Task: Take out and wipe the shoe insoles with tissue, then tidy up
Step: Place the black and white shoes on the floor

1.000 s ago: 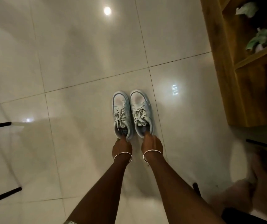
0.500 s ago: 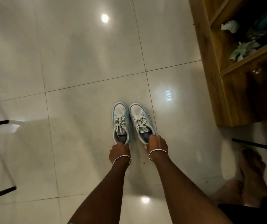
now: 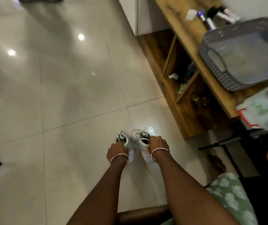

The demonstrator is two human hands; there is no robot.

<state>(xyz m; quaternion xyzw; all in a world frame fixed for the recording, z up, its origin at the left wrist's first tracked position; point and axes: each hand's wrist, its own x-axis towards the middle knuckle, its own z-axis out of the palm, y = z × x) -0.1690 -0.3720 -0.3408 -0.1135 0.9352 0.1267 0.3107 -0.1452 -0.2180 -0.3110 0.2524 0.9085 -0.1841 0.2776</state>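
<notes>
Two white lace-up sneakers hang above the tiled floor, one in each hand, heels toward me. My left hand (image 3: pixel 116 150) grips the heel collar of the left sneaker (image 3: pixel 125 139). The right sneaker (image 3: pixel 141 139) is held the same way by my right hand (image 3: pixel 158 144), fingers curled over its collar. Both wrists wear a thin bangle. The insoles are hidden inside the shoes. A tissue pack (image 3: pixel 263 108) with a red edge lies on the wooden unit at the right.
A wooden shelf unit (image 3: pixel 193 65) stands at the right, with a grey plastic basket (image 3: pixel 243 52) and small bottles on top and crumpled items in its open shelves. Black stand legs (image 3: pixel 219 144) cross the floor near it. Glossy tiles (image 3: pixel 65 95) spread to the left.
Both hands closed on the heels of the sneakers and lifted them off the floor. The view tilted up and right, bringing the top of the wooden unit into sight.
</notes>
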